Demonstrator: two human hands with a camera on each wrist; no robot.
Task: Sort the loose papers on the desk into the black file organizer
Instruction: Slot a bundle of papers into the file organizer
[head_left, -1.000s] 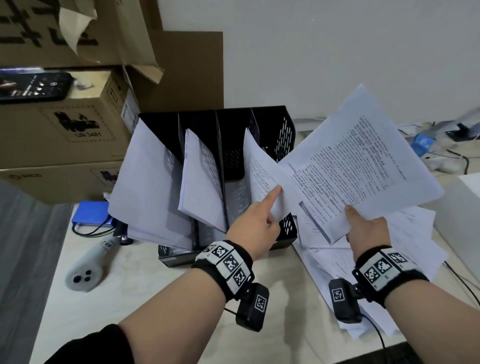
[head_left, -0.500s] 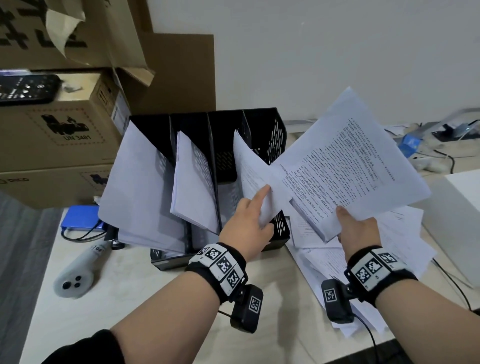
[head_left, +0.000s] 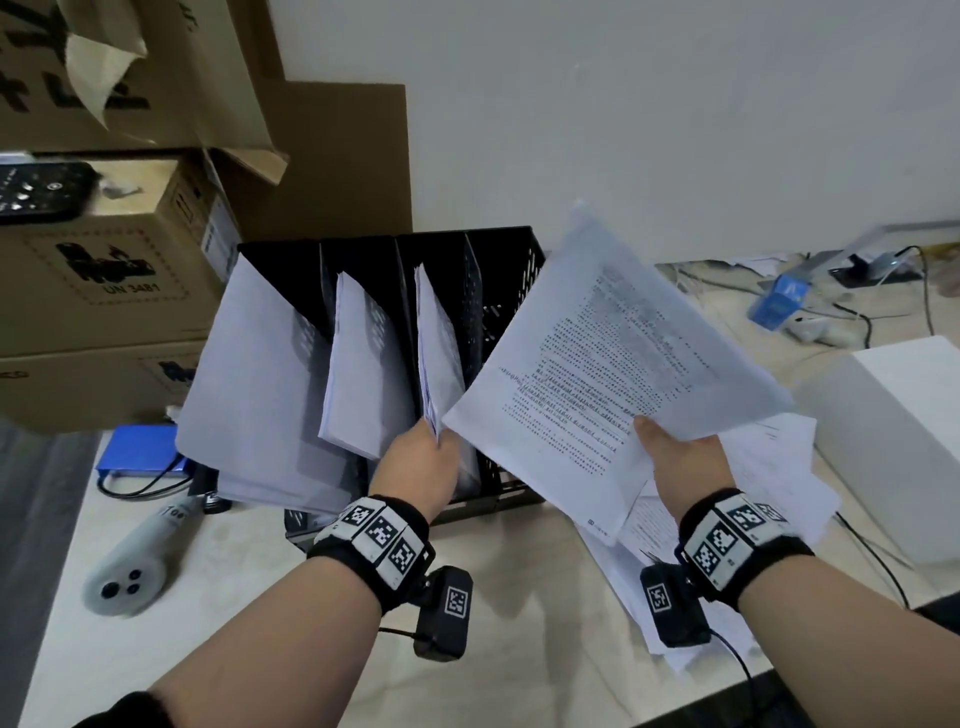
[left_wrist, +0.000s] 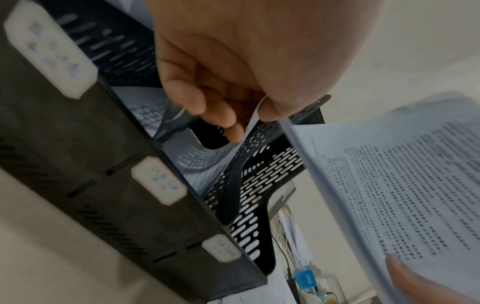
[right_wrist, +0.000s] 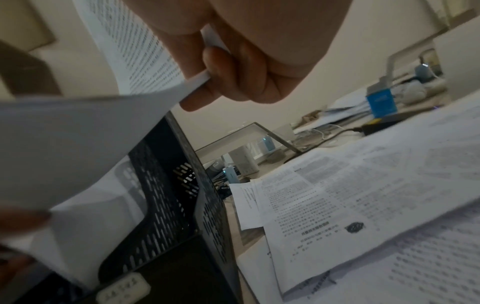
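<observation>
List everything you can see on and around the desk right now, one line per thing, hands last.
black file organizer: one, black, back of desk, four slots.
filed papers: three batches, white, in the three left slots.
held sheets: a few, white and printed, above the organizer's right slot.
loose papers: a pile, white, on the desk at right.
cardboard boxes: several, brown, stacked at left.
phone: one, black, on a box.
controller: one, grey, desk at left.
blue case: one, beside the organizer.
white box: one, far right.
left hand: grip on the third slot's papers.
right hand: grip on the held sheets.
</observation>
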